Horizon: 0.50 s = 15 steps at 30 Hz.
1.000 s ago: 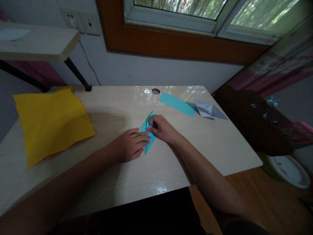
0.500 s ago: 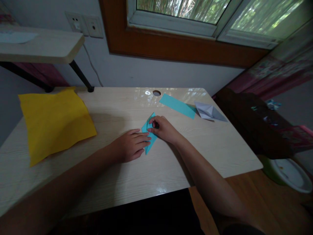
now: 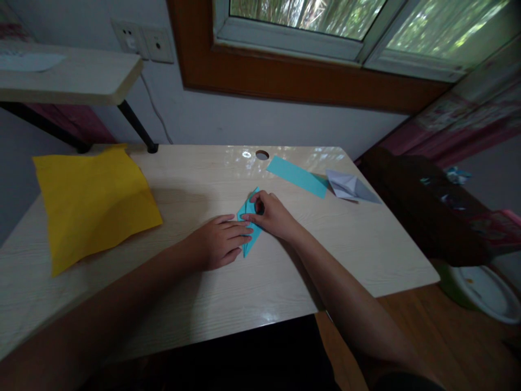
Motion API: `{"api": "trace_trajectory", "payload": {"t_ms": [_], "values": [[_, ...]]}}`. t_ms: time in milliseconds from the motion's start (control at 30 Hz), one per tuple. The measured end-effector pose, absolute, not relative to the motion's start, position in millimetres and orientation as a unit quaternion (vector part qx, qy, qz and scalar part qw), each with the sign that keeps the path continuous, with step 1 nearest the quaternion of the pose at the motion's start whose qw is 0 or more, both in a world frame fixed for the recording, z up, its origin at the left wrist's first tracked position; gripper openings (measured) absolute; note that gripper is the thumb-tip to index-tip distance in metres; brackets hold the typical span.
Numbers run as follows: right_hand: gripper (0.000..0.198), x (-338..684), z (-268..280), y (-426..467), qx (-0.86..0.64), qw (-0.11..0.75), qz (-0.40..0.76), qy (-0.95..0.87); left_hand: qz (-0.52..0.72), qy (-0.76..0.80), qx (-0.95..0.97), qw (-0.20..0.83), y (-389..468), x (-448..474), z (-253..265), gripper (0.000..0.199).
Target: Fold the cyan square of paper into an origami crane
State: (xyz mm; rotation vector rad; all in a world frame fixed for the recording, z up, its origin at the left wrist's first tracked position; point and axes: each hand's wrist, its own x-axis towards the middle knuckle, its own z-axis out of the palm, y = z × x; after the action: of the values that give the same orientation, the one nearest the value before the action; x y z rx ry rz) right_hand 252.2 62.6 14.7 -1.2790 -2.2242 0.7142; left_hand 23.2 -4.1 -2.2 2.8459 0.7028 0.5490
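Two hands, which I watch remotely through the head camera, meet over a folded blue paper (image 3: 246, 207) near the middle of the table (image 3: 350, 250). Left hand (image 3: 222, 241): palm down, fingers (image 3: 236, 232) extended and slightly spread across the paper's lower part. Right hand (image 3: 272, 214): thumb and forefinger bent at the upper part; I cannot tell whether they pinch a flap. Farther back, a blue strip (image 3: 298, 176) lies just beside a white folded paper (image 3: 344, 183); a yellow sheet (image 3: 97, 209) lies at left.
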Motion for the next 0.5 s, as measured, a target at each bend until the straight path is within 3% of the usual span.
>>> {"api": "trace_trajectory", "payload": {"t_ms": [500], "values": [[0.023,242,6,66,-0.516,0.26,0.196,-0.792,0.19,0.236,0.949,0.09,-5,24,0,0.037]]}}
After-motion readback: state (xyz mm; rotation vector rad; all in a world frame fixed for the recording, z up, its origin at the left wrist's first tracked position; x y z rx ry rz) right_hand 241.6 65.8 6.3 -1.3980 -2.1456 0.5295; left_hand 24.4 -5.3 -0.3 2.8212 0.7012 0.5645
